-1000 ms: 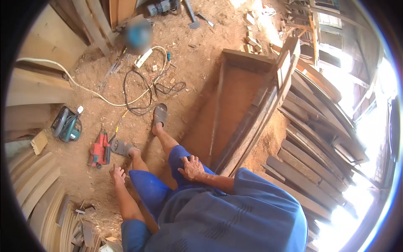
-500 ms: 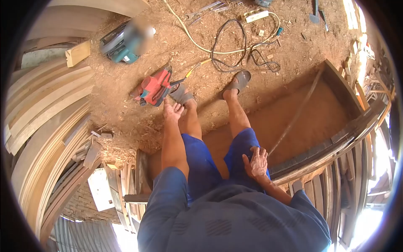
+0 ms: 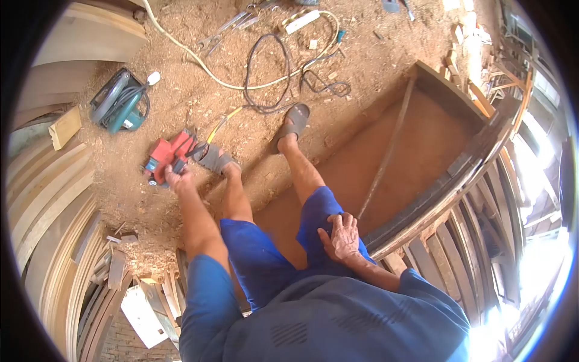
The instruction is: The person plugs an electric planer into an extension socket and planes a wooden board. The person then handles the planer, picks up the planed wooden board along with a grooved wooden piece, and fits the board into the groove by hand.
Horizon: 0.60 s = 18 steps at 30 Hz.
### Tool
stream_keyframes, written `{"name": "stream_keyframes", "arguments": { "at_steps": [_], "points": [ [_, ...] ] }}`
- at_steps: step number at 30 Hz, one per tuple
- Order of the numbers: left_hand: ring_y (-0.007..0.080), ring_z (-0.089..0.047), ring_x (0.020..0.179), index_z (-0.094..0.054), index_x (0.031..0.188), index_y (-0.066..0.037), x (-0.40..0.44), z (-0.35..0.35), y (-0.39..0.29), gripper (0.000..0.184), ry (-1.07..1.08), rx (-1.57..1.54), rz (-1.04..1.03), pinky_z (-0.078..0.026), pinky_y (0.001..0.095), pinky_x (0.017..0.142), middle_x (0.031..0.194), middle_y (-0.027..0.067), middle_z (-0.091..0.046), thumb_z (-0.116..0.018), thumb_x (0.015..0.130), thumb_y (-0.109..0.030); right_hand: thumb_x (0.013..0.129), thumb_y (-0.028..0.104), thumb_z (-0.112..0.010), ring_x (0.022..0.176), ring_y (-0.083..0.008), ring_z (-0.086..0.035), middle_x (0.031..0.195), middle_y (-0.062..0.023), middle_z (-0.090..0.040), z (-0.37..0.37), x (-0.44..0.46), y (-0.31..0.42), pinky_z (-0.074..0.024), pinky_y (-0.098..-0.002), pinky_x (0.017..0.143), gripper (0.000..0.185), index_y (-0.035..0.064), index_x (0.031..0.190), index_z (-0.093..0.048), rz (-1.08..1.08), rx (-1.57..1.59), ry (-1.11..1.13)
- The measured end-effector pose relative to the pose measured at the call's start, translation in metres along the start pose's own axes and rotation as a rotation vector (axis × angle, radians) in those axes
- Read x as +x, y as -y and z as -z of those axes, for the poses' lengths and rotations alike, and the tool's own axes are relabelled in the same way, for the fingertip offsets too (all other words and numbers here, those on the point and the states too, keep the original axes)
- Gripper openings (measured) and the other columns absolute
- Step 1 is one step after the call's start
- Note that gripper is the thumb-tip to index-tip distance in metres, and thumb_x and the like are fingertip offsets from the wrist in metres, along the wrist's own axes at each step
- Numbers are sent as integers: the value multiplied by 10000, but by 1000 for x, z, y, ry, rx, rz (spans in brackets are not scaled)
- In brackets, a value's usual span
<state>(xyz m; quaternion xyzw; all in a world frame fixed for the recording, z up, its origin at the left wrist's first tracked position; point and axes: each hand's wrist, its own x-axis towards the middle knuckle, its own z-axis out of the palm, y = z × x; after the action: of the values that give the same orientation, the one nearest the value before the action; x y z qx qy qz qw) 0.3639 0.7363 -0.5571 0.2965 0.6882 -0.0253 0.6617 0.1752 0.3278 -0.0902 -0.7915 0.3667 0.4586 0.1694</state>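
Observation:
A red electric hand planer [image 3: 170,152] is by my left foot, over the shaving-strewn ground. My left hand [image 3: 180,179] is at its rear, the fingers wrapped about the dark handle, partly hidden from above. A yellow-sleeved cord [image 3: 221,125] leads away from the planer past my sandal. My right hand [image 3: 342,237] rests on my right thigh over the blue shorts, its fingers somewhat spread and holding nothing.
A teal circular saw [image 3: 123,102] sits at left near stacked curved boards [image 3: 51,193]. Cables run to a power strip [image 3: 301,22]; wrenches [image 3: 229,24] lie nearby. On my right is a long wooden frame [image 3: 449,90] with a thin stick [image 3: 389,145] across it.
My left hand has gone from reaching beside the planer to gripping its handle, and the planer has turned a little. The view has shifted; my right hand stays on my thigh.

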Motion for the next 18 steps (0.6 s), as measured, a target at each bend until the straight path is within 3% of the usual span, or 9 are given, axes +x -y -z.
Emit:
{"name": "stream_keyframes", "arguments": {
  "at_steps": [3, 5, 9, 14, 17, 18],
  "points": [
    [237, -670, 876, -641, 978, -120, -52, -6, -30, 128, 178, 154, 22, -554, 431, 764, 920, 46, -683, -515, 979, -146, 877, 378, -744, 1220, -427, -476, 1266, -226, -498, 3, -6, 3, -399, -540, 1048, 496, 108, 1250, -561, -17, -28, 23],
    [199, -623, 811, -610, 933, -131, -82, 0, -31, 71, 112, 184, -46, -547, 399, 730, 864, 13, -620, -546, 949, -106, 879, 380, -739, 1246, -426, -471, 1278, -223, -504, 5, -5, 7, -381, -539, 1074, 498, 106, 1256, -563, -7, -51, 23],
    [161, -628, 742, -609, 957, -125, -213, -4, -26, 41, 367, 431, -75, -557, 345, 684, 812, -1, -611, -622, 926, -100, 891, 320, -722, 1240, -438, -499, 1307, -247, -528, 29, -5, 55, -407, -544, 1057, 504, 68, 1301, -570, 289, 50, -144],
    [153, -630, 689, -595, 955, -100, -355, -31, 4, 159, 657, 655, -179, -556, 327, 628, 802, 23, -624, -634, 983, -252, 955, 319, -678, 1166, -457, -581, 1227, -293, -601, 77, -23, 141, -461, -517, 1031, 559, -34, 1358, -517, 471, 649, -35],
    [161, -638, 690, -599, 1004, -61, -481, -53, -1, 378, 938, 895, -319, -556, 318, 635, 813, 44, -634, -544, 1042, -433, 1017, 434, -572, 1296, -480, -547, 1375, -364, -543, 40, -2, 144, -421, -496, 1124, 747, -136, 1462, -389, 541, 829, -108],
    [160, -643, 707, -604, 1028, -54, -499, -55, 5, 434, 1008, 945, -321, -556, 317, 644, 828, 46, -642, -509, 1048, -477, 1014, 452, -570, 1341, -478, -520, 1408, -379, -524, 63, -19, 141, -421, -470, 1128, 790, -161, 1469, -365, 496, 795, -123]
  ]
}}
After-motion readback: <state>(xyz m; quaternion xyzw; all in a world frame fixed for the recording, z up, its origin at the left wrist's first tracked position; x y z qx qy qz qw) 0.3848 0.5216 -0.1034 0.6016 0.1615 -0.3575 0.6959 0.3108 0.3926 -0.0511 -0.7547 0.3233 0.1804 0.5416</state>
